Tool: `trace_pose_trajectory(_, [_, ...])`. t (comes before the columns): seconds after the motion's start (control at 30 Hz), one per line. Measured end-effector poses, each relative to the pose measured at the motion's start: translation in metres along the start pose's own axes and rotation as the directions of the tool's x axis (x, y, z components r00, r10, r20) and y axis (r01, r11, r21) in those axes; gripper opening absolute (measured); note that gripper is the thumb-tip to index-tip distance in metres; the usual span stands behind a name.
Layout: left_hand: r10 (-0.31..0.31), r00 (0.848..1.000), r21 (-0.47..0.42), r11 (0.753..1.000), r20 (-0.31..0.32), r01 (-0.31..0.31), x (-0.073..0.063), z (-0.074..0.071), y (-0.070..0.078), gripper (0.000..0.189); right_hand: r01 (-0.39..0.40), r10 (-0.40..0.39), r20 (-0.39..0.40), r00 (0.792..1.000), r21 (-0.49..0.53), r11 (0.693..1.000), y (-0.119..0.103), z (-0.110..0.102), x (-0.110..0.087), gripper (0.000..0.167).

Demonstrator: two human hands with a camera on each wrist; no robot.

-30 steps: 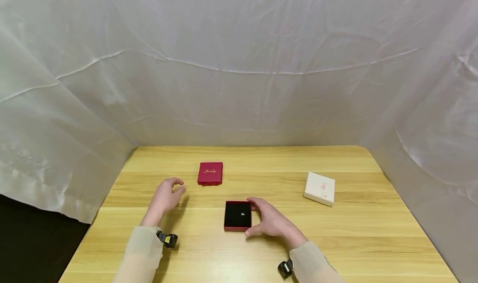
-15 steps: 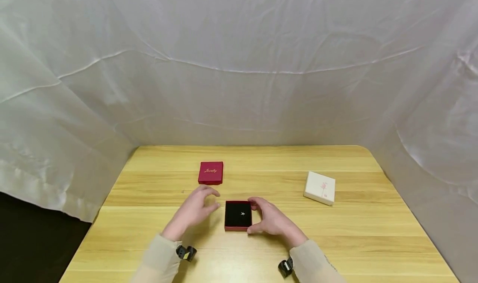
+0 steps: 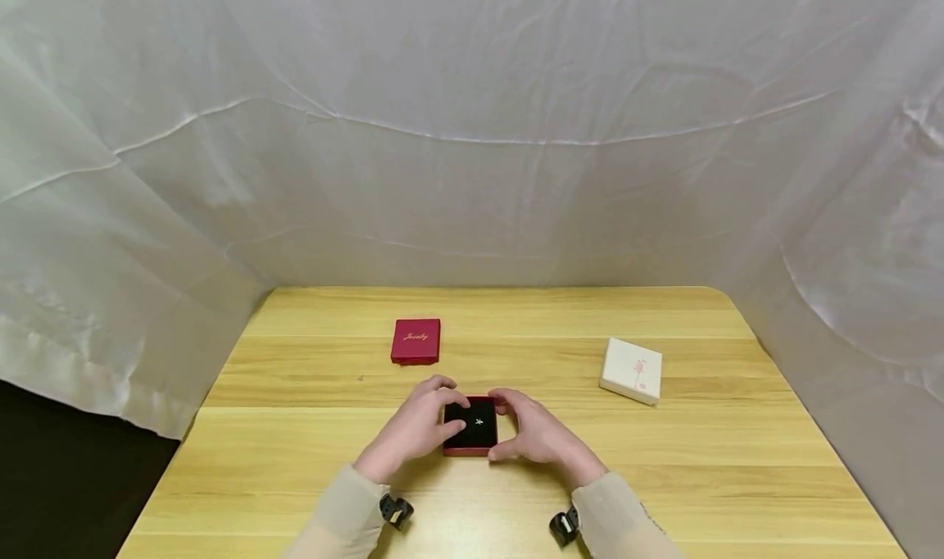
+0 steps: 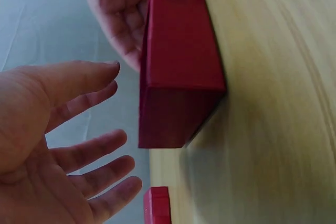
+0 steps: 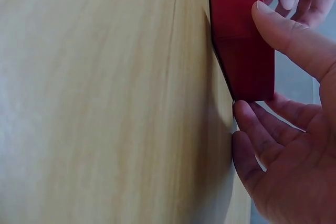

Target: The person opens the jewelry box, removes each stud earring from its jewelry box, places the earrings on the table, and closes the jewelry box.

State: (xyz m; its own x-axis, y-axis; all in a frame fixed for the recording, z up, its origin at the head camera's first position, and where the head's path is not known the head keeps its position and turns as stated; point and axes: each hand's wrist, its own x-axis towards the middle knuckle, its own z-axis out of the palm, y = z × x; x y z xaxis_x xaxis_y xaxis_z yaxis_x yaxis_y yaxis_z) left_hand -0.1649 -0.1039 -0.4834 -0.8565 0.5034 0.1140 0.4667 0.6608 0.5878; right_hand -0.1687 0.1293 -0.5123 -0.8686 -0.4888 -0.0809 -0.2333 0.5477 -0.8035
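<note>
A red jewelry box base [image 3: 472,452] with a black pad sits on the table, and a small silver star-shaped piece [image 3: 479,421] lies on the pad. My right hand [image 3: 534,432] holds the box by its right side, thumb at the near corner and fingers at the far one; the right wrist view shows the thumb on the red wall [image 5: 244,72]. Over the left part of the pad hovers my left hand [image 3: 416,424], thumb and fingers spread apart. Nothing shows between those fingers [image 4: 105,142] in the left wrist view.
Behind the box lies a red lid [image 3: 415,342] with gold "Jewelry" lettering. A white box [image 3: 631,370] with a pink flower print stands to the right. The wooden table [image 3: 737,461] is bordered by pale cloth [image 3: 516,198] at the back and sides.
My left hand has moved right and nearer to me, from beside the red lid to over the jewelry box. The right hand has kept its place on the box.
</note>
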Motion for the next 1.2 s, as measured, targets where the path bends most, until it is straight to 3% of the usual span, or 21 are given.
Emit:
trace_pose_trajectory(0.5, [0.005, 1.000, 0.067, 0.998, 0.024, -0.007, 0.010, 0.014, -0.002, 0.016, -0.034, 0.034, 0.012, 0.999, 0.001, 0.999, -0.003, -0.001, -0.001, 0.089])
trace_pose_trajectory(1.2, [-0.022, 0.999, -0.006, 1.000, 0.023, 0.022, 0.018, 0.029, -0.006, 0.011, 0.002, -0.002, -0.001, 1.000, 0.015, 1.000, -0.001, -0.001, -0.001, 0.089])
